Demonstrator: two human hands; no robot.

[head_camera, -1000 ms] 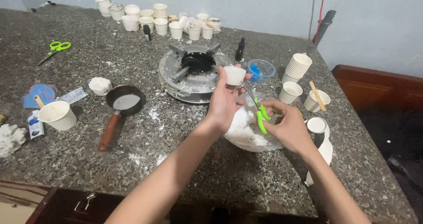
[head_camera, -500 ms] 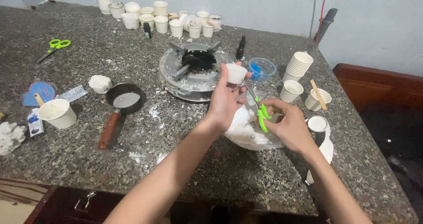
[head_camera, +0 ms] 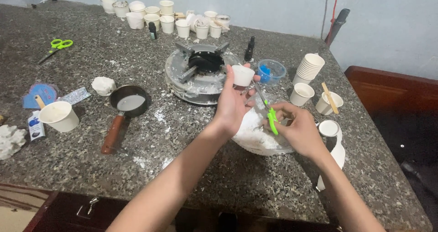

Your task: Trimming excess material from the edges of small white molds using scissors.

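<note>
Pinching a small white paper cup (head_camera: 242,75) at fingertips, left hand (head_camera: 232,105) raised over clear bowl of white flakes (head_camera: 255,136), right hand (head_camera: 296,129) closed round green-handled scissors (head_camera: 267,108), blades angled toward cup, round gas burner (head_camera: 200,70) just behind, cup stack (head_camera: 309,67) near.

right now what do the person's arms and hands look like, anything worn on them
Both arms are bare from the bottom edge of the view up to the hands: no sleeves, gloves, watch or bracelet show. The left hand and right hand carry no visible rings, and the fingers are uncovered.
</note>
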